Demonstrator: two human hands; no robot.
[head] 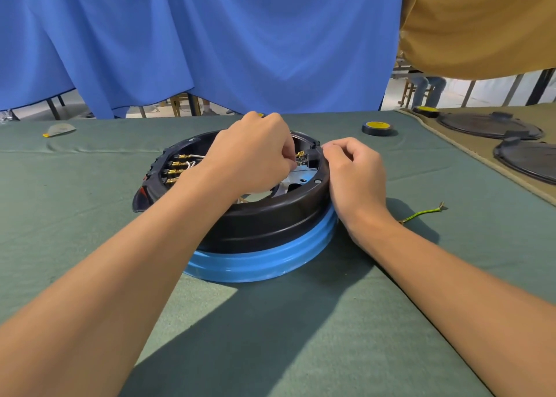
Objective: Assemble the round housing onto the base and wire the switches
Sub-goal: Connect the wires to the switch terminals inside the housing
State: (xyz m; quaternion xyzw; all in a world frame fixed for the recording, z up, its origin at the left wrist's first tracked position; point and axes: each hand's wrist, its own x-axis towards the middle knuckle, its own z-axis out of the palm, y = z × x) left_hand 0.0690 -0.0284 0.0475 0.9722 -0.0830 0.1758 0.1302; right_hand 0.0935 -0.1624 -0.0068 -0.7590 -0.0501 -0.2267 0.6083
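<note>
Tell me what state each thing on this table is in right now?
black housing, seated on the blue base, open on top with wiring exposed.
left hand, fingers curled, pinching a brass terminal beside the black switch.
right hand, gripping the housing's right rim.
tape roll, lying flat on the table, untouched.
green-yellow wire, lying loose, right of the base.

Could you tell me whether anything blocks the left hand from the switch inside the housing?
Nothing visible does: the left hand reaches over the housing rim, fingers pinching a brass terminal at the switch.
</note>
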